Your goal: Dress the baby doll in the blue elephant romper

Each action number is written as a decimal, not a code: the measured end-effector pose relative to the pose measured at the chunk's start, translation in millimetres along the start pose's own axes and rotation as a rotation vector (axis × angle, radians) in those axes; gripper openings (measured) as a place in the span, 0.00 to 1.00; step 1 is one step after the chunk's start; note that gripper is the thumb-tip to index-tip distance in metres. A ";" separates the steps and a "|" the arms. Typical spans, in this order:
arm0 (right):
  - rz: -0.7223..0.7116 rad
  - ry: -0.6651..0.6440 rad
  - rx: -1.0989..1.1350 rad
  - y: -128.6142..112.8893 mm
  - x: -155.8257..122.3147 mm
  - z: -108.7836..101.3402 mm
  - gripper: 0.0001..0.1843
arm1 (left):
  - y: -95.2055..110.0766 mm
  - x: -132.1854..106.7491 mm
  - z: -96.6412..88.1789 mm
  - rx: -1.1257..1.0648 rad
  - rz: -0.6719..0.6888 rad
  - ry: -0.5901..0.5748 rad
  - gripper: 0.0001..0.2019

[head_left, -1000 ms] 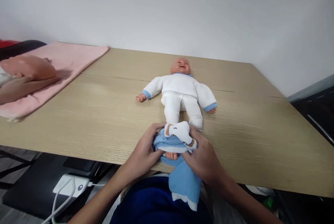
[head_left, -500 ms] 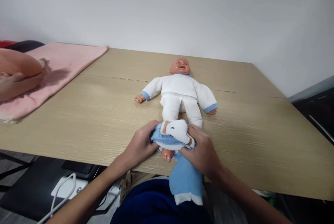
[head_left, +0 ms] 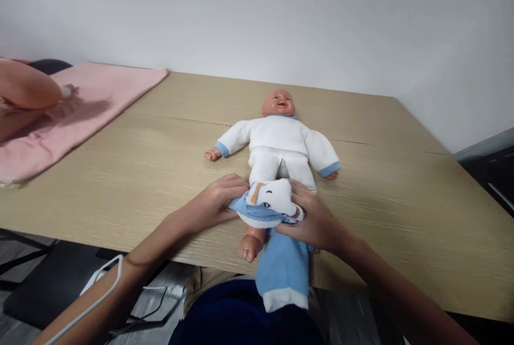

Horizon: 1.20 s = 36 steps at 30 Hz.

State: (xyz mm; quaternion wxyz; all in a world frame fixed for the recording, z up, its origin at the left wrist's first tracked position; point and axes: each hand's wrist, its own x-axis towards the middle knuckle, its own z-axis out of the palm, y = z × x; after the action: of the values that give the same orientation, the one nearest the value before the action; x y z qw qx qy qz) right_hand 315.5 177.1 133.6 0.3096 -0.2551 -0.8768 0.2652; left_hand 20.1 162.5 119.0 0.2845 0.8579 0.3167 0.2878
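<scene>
A baby doll in a white suit with blue cuffs lies on its back on the wooden table, head toward the wall. Bunched round its lower legs are blue fleece trousers with a white animal face on them. My left hand grips the bunched left side of the trousers. My right hand grips the right side. One bare doll foot sticks out of a trouser leg near the table's front edge. The other blue leg hangs over the edge toward my lap.
A pink blanket covers the table's far left corner. On it another person's hand holds a second doll, mostly out of view. A white cable and a dark chair lie below at the left. A white wall stands behind.
Both my hands have pushed the bunched trousers further up the doll's legs, away from me. The bare foot now sticks out much more. The second doll on the left has moved further out of view.
</scene>
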 end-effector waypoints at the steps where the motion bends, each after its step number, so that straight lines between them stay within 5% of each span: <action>1: -0.002 -0.033 0.019 4.4 2.0 -2.8 0.16 | -3.0 1.4 -3.8 0.014 0.012 -0.023 0.07; 5: 0.056 -0.186 0.071 16.0 4.9 -16.0 0.28 | -12.3 1.6 -17.5 -0.032 -0.028 -0.156 0.07; 7: 0.091 -0.220 0.084 16.7 4.0 -24.0 0.36 | -14.1 -0.5 -21.7 -0.145 -0.059 -0.207 0.15; 9: 0.126 -0.233 0.080 15.4 1.9 -32.5 0.32 | -14.3 -2.5 -23.7 -0.274 -0.087 -0.210 0.22; 13: 0.193 -0.192 0.111 17.1 -5.8 -49.4 0.18 | -16.7 -3.6 -23.8 -0.446 -0.142 -0.147 0.11; 20: 0.322 -0.186 0.377 32.3 -17.3 -63.4 0.25 | -27.9 1.5 -27.1 -0.393 -0.255 0.026 0.14; 27: 0.319 -0.006 0.511 29.4 -16.1 -52.9 0.23 | 10.5 48.2 -38.9 -0.089 -0.095 0.130 0.23; 31: 0.329 0.096 0.563 27.8 -14.5 -46.7 0.21 | 38.2 101.3 -32.9 0.078 -0.017 -0.224 0.26; 34: 0.392 0.110 0.519 28.3 -16.3 -51.0 0.25 | 38.7 132.2 -28.5 -0.165 -0.023 -0.483 0.20; 36: 0.435 0.019 0.488 29.1 -19.1 -60.0 0.28 | 31.2 142.4 -26.8 -0.346 -0.013 -0.520 0.17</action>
State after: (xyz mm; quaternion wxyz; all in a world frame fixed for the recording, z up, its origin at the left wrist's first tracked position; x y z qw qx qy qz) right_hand 377.4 205.1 147.7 0.3057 -0.3573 -0.7094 0.5250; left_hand 104.2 251.5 202.6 0.4995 0.8395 0.1853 0.1064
